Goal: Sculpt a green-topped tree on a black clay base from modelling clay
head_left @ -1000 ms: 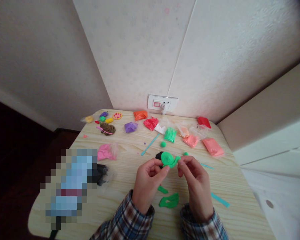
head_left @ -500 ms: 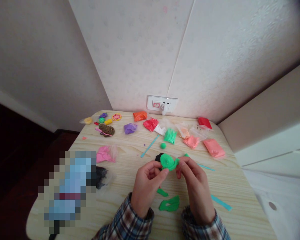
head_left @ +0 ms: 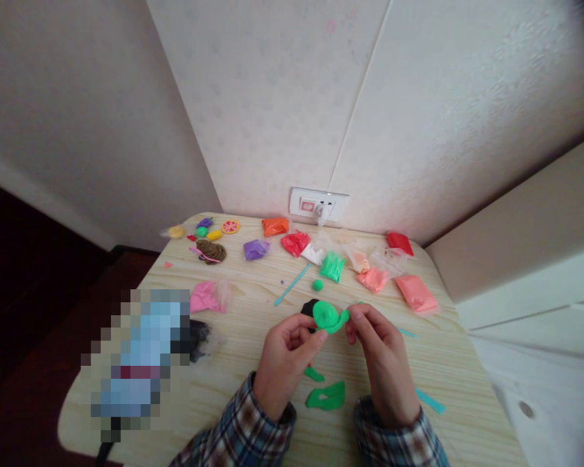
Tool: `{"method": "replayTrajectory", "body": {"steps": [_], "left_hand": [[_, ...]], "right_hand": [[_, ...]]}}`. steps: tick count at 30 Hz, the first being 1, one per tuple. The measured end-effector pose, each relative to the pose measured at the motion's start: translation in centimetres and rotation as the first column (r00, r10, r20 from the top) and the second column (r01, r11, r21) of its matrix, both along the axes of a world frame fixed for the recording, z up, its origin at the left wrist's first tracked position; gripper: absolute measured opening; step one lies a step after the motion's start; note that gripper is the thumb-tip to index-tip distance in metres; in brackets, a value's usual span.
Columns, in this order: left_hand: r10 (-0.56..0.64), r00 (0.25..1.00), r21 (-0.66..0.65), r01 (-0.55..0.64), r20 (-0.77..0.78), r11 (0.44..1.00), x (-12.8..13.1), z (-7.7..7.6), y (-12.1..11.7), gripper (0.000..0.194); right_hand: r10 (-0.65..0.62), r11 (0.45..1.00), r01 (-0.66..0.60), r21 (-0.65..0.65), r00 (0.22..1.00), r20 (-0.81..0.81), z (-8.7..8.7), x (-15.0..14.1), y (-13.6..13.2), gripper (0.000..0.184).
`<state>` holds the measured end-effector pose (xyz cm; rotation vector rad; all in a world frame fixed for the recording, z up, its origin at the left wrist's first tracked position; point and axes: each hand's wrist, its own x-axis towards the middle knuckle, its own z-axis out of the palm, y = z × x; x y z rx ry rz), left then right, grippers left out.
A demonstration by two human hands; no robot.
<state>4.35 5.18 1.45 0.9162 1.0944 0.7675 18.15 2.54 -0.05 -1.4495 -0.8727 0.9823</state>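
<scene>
A flat round piece of green clay (head_left: 329, 316) is held above the wooden table (head_left: 253, 363) between both hands. My left hand (head_left: 285, 363) pinches its lower left edge with thumb and fingers curled. My right hand (head_left: 382, 363) pinches its right tip. A black lump (head_left: 308, 306) lies just behind the clay. Two green clay scraps (head_left: 326, 395) lie on the table under my wrists.
Small bags of clay in orange (head_left: 275, 226), red (head_left: 294, 243), purple (head_left: 255, 249), green (head_left: 331, 266), pink (head_left: 207, 296) and salmon (head_left: 416, 293) lie along the back. Finished clay figures (head_left: 210, 250) sit far left. Teal sticks (head_left: 292, 284) lie about. A wall socket (head_left: 318, 203) is behind.
The hands and green clay stay nearly in place; the fingers have worked the clay's right tip a little. The view has shifted slightly.
</scene>
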Motion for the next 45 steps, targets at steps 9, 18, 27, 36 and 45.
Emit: {"method": "replayTrajectory", "body": {"steps": [9, 18, 27, 36, 45], "left_hand": [[-0.02, 0.993, 0.118, 0.034, -0.117, 0.992, -1.1, 0.6, 0.7, 0.031], [0.14, 0.97, 0.328, -0.069, -0.199, 0.942, -1.3, 1.0, 1.3, 0.014], [0.048, 0.997, 0.219, -0.035, -0.053, 0.975, -1.1, 0.8, 2.1, 0.017], [0.047, 0.999, 0.145, -0.048, 0.01, 0.988, -0.8, 1.2, 2.3, 0.015], [0.062, 0.997, 0.106, -0.066, 0.036, 0.992, -0.7, 1.3, 2.2, 0.017]], "right_hand": [[0.073, 0.997, -0.071, -0.04, 0.996, 0.049, 0.2, 0.0, 0.2, 0.031], [0.069, 0.997, -0.069, -0.019, 0.997, 0.031, 0.4, -0.2, 0.3, 0.029], [0.095, 0.995, -0.095, -0.015, 0.995, -0.023, 0.9, 0.1, 0.5, 0.028], [0.119, 0.993, -0.119, -0.011, 0.993, -0.024, 1.4, 0.1, 0.7, 0.03], [0.156, 0.985, -0.169, -0.039, 0.962, -0.224, 0.5, 0.1, 0.5, 0.033]]}}
